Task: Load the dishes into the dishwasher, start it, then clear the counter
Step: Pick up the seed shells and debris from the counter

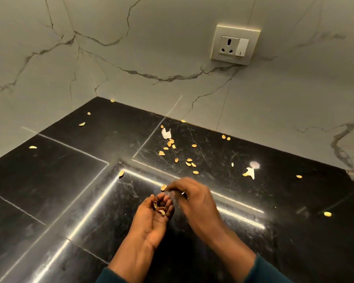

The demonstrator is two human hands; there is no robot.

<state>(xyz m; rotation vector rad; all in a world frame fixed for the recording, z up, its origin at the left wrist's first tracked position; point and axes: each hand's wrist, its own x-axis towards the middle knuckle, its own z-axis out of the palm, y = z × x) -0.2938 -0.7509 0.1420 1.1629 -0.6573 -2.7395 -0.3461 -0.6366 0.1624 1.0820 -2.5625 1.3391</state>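
A pale veined marble wall (pixel 172 48) fills the upper frame, a socket plate (pixel 235 44) at upper right. Below it lies the glossy black stone bench (pixel 49 180), hard and scratched. Small curved tan shells (pixel 189 160) lie scattered mid-frame, just above the hands, nearer the right one. At lower centre the left hand (pixel 151 219) is cupped palm-up, holding several shells. The right hand (pixel 192 197), blurred, seems to pinch one shell (pixel 163 187) in its fingers (pixel 173 186) over that palm.
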